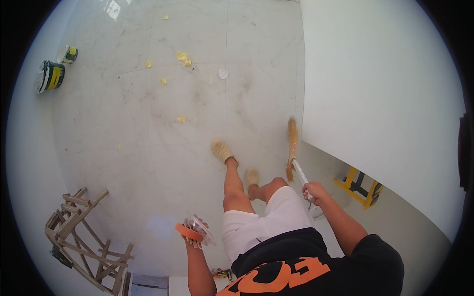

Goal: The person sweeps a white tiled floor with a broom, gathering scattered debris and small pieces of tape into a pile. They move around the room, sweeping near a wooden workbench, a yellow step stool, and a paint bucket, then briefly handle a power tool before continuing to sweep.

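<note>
My right hand [315, 191] is wrapped round the pale handle of a broom [293, 135], off to the right of my legs. The broom's tan bristle head points forward, close to the corner of the white wall. On the left, my left hand [195, 242] is closed on an orange ring [186, 232], which looks like a roll of tape. A crumpled clear plastic piece [201, 228] is gripped along with it; what it contains, if anything, I cannot make out.
Yellow scraps [182, 58] and a white disc [223, 73] lie on the pale tiled floor [148, 163]. Two buckets [50, 77] stand by the left wall. A wooden sawhorse [81, 237] is at lower left. Past the wall corner on the right stands a yellow frame [356, 187].
</note>
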Demonstrator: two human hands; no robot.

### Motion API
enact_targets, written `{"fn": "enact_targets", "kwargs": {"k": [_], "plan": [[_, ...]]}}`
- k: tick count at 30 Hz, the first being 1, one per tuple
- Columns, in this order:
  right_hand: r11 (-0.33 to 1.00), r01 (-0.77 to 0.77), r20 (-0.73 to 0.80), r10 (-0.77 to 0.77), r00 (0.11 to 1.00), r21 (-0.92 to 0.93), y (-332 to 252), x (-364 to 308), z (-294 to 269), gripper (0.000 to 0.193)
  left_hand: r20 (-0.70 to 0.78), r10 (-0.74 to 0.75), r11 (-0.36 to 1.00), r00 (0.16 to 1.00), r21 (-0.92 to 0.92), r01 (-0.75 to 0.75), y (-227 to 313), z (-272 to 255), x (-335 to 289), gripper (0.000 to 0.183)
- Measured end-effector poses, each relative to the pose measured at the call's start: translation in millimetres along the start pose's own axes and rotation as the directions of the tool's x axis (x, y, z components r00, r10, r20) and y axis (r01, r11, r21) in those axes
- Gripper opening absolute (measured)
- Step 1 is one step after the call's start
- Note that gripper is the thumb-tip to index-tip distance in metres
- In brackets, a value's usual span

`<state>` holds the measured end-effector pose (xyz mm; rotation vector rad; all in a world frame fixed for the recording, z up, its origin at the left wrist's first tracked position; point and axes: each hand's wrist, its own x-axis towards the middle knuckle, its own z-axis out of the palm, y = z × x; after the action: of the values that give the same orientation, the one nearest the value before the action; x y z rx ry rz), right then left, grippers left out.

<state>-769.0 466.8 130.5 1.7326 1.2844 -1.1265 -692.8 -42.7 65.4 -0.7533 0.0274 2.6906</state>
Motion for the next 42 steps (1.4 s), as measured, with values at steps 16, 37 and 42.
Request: {"fn": "enact_targets", "kwargs": {"k": [16,37,42], "plan": [[0.800,0.573,0.482,-0.580,0.657,0.181,-291,-32,276,0.049,-0.111,0.114,0.989,0.987,0.105,-0.103,17,4,-22,0.064],[0.990,0.126,0.089,-0.132,0.987,0.067,-381,64,5,0.005,-0.147,0.090,0.993,0.985,0.087,-0.078,-59,151,184,0.081],[0.944,0.318,0.347,-0.328,0.879,0.086,-479,71,129,0.023,-0.170,0.009,0.999,0.985,0.044,-0.002,-82,211,225,0.068]]}}
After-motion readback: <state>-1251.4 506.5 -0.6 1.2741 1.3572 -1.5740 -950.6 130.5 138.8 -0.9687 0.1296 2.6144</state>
